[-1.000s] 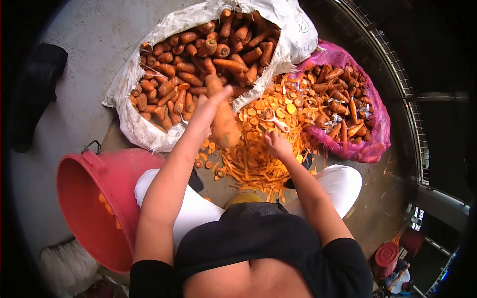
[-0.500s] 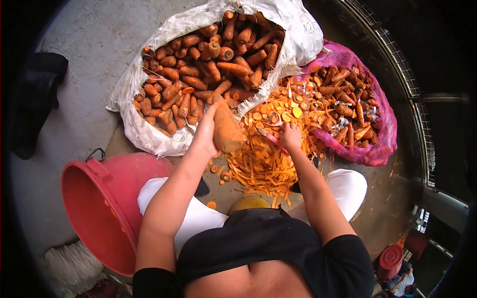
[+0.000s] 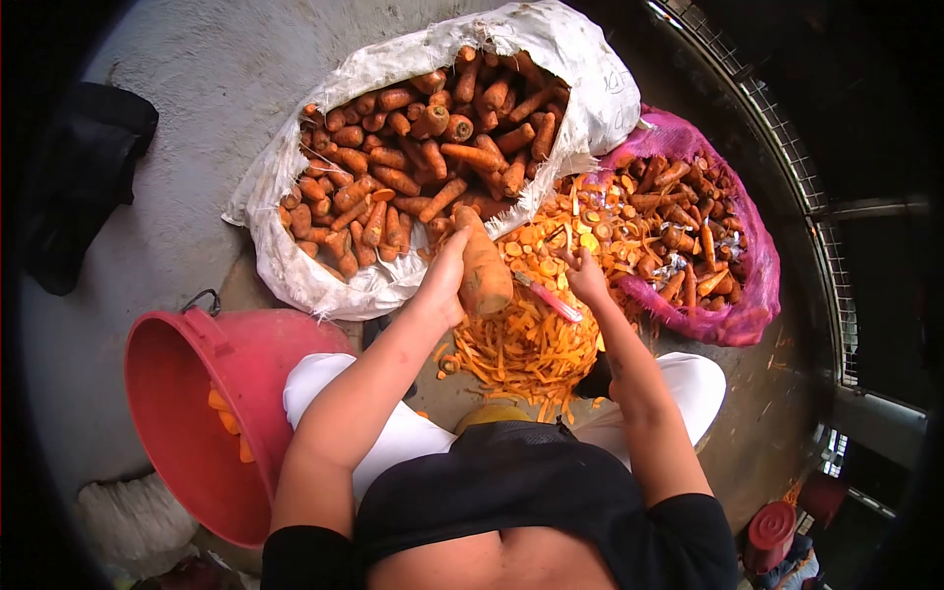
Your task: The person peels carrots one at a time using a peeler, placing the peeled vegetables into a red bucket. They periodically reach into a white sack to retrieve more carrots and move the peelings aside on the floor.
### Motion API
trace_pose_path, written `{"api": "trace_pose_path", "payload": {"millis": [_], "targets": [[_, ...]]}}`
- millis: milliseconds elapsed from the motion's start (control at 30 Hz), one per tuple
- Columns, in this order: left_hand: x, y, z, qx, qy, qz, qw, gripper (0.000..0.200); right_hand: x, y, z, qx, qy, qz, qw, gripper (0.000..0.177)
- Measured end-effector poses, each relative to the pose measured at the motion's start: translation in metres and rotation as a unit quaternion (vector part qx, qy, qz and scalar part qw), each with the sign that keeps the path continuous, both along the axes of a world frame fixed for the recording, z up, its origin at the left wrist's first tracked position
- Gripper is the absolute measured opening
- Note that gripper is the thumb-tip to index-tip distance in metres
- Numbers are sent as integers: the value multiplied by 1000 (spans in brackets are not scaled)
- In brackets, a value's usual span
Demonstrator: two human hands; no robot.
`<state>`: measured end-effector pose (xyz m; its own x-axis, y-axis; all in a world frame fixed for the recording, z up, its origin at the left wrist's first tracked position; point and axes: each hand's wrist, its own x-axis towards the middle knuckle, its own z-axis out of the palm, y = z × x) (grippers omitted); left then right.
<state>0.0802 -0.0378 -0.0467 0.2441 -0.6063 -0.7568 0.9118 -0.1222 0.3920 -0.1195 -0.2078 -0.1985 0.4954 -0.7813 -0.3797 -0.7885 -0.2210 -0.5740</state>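
My left hand (image 3: 445,283) is wrapped round a big, thick carrot (image 3: 485,270), its blunt end pointing towards me. Close by on the right, my right hand (image 3: 588,278) has its fingers closed on a small tool with a thin dark frame (image 3: 561,235), which looks like a peeler. Between the hands a knife with a red handle (image 3: 549,298) lies on a heap of orange carrot peelings (image 3: 516,352). Cut carrot ends (image 3: 590,218) are scattered over the far side of the heap.
Beyond my left hand, a white sack (image 3: 280,261) gapes open, full of unpeeled carrots. A pink mesh bag (image 3: 765,261) of carrots stands at the right. At my left a red bucket (image 3: 280,344) lies tipped on its side, with some orange pieces inside.
The carrot in my left hand has shifted right and slightly down. My right hand has moved a little right, away from the red-handled knife, which now shows more fully on the peelings.
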Motion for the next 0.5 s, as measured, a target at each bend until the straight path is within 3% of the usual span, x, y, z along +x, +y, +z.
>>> {"api": "trace_pose_path", "payload": {"millis": [100,133,200,300,400,500], "targets": [[2,0,7,-40,7,-1,999,45,4,-11,47,107,-75,-16,991,47],[1,1,12,-44,0,-4,999,45,8,1,93,168,-185,-46,967,44],[-4,4,23,-53,-10,-10,999,45,-2,-1,132,211,-233,13,949,33],[-10,12,32,-81,-2,-16,997,43,-22,6,180,154,-256,115,947,27],[-24,20,44,-74,-6,-10,997,42,-32,12,194,142,-255,87,952,27],[-37,29,54,-81,-7,-19,996,41,-17,10,186,117,-278,84,950,42]]}}
